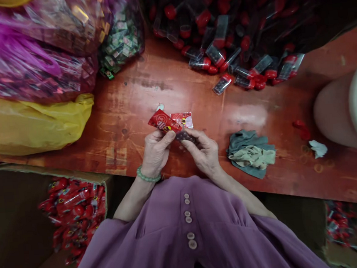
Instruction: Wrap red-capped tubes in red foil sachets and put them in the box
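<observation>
Left hand (157, 148) has thumb and fingers clamped on a shiny red printed wrapper (164, 120), and the right hand (201, 148) is pinching the dark-filled clear plastic tube (185, 136) right at the wrapper's end. Both are held over the near edge of the reddish wooden worktop (126, 113), around mid-length. A flat red printed packet (186, 119) lies just past the fingers, and a crumpled grey-green cloth (251, 154) sits near that same edge, off to the right.
</observation>
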### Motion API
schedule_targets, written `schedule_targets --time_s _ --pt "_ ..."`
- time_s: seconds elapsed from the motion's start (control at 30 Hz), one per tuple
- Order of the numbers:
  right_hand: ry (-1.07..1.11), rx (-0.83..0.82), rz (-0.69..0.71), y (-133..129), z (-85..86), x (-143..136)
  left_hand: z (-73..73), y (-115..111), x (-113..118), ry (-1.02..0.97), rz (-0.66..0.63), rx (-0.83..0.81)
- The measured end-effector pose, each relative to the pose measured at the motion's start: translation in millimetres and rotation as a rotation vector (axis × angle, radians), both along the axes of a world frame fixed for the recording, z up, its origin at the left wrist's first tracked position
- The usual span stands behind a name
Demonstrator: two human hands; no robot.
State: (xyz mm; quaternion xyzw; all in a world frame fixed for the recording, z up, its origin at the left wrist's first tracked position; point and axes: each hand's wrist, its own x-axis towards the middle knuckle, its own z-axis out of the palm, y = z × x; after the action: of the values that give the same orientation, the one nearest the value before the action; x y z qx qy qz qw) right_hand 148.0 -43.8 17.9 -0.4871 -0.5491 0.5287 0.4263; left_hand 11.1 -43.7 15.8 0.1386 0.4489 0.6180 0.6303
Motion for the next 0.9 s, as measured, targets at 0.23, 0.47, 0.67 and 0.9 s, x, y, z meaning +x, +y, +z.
schedule_targets --time_s 0.23,0.47,0.67,0.9 --pt "0.212 -0.228 0.052 2.8 0.2 -0.8 5.1 -6.3 -3.1 0.081 -0.103 0.032" --pt "0.22 -0.251 0.106 1.5 -3.7 -6.0 4.7 -2.5 0.3 -0.003 -0.036 0.043" --pt "0.122 -0.141 0.072 0.3 -7.7 -6.3 -1.1 -1.1 3.1 0.065 0.058 -0.068" --pt "0.206 -0.267 0.132 6.7 -8.0 -4.6 -2.3 -2.9 3.2 0.083 0.052 -0.036"
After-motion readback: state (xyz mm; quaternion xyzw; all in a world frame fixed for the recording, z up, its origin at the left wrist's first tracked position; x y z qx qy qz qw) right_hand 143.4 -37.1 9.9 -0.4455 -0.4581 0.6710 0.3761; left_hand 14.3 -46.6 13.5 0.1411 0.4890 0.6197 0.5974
